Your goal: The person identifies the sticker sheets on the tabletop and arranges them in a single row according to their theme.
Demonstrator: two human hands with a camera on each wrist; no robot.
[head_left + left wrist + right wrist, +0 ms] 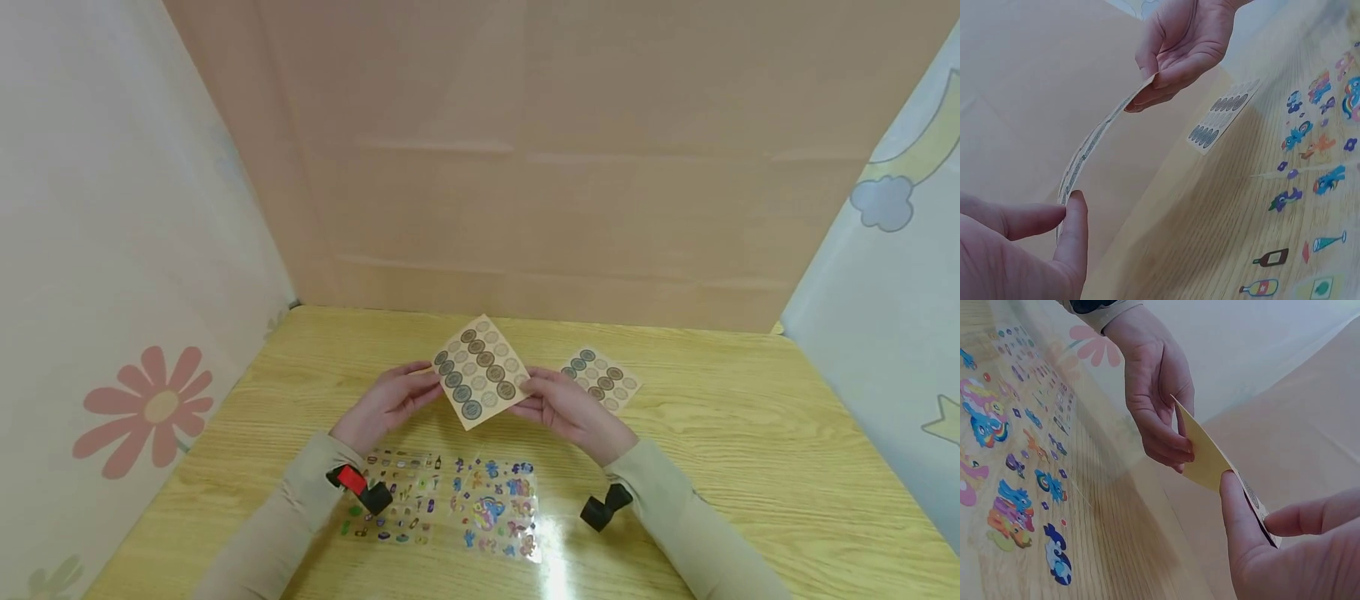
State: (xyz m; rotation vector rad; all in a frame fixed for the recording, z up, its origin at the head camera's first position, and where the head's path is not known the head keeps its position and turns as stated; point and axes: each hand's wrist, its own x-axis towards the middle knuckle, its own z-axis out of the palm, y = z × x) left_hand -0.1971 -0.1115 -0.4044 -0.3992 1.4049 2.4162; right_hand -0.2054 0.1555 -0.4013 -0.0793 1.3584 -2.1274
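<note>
A tan sticker sheet (480, 372) printed with rows of round grey, brown and pale seals is held up over the table, turned cornerwise. My left hand (390, 402) pinches its left corner between thumb and fingers. At the opposite corner, my right hand (572, 408) grips it with the thumb on the printed face. Seen edge-on in the left wrist view, the sheet (1094, 142) bows in a curve between both hands. Its plain yellowish back (1204, 452) shows in the right wrist view.
A second sheet of round seals (626, 385) lies on the wooden table (720, 467), partly behind the right hand. Nearer the front lie two clear sticker sheets, one with small food and bottle pictures (408, 500), the other with colourful ponies (491, 510). Cloth walls (525, 208) enclose the table.
</note>
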